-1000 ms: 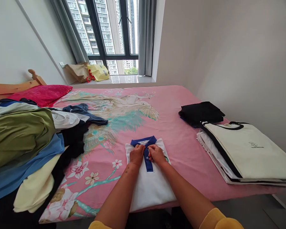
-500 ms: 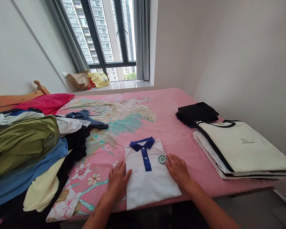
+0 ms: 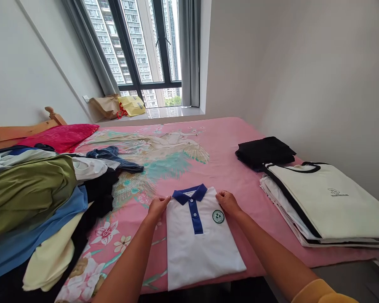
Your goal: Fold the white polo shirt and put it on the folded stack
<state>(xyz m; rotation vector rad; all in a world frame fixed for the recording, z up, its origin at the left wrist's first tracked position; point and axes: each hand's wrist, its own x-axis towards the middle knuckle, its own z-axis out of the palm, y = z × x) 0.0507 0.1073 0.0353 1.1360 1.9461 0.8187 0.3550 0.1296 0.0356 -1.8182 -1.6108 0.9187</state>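
A folded white polo shirt (image 3: 198, 248) with a blue collar, blue placket and a round green badge lies on the pink bedspread (image 3: 227, 147) near the front edge. My left hand (image 3: 158, 206) rests at the shirt's upper left corner, fingers curled on the shoulder fold beside the collar. My right hand (image 3: 228, 201) sits at the upper right corner, fingers curled on that fold. Both hands pinch the shirt's top edge.
A heap of unfolded clothes (image 3: 34, 198) fills the left side of the bed, with a red pillow (image 3: 57, 136) behind. At the right lie a folded cream shirt stack (image 3: 328, 202) and a black folded garment (image 3: 265, 151). Paper bags (image 3: 120, 105) sit on the window sill.
My hands left the placket, slid down along the shirt's sides, then moved up to the two top corners by the collar. The shirt stays flat and folded.
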